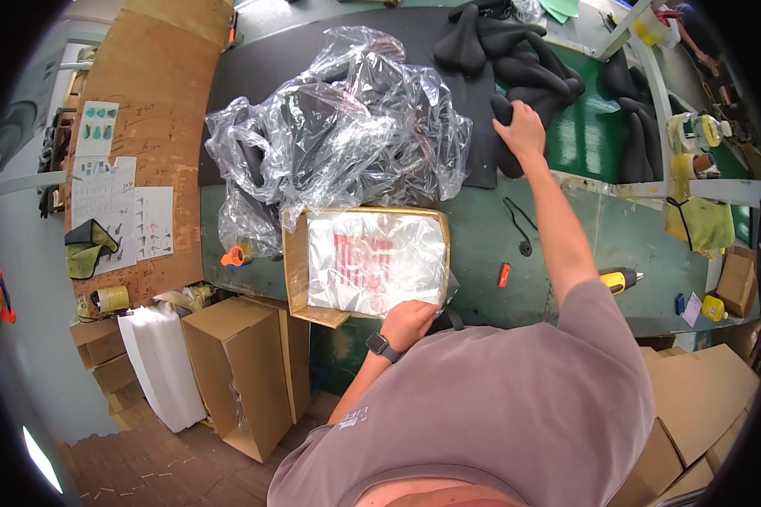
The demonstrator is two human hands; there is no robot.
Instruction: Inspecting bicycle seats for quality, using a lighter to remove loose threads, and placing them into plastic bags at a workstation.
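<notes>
My right hand reaches out to the far right, its fingers closed around the narrow end of a black bicycle saddle. More black saddles lie heaped just beyond it. At the near edge of an open cardboard box, my left hand is closed on the rim of a clear plastic bag lining the box; its fingertips are partly hidden. Red print shows on the bag. A watch sits on my left wrist.
A big heap of clear plastic bags covers the black mat behind the box. On the green bench lie a tape dispenser, a red cutter, a black cord and a yellow heat gun. Cardboard boxes stand lower left.
</notes>
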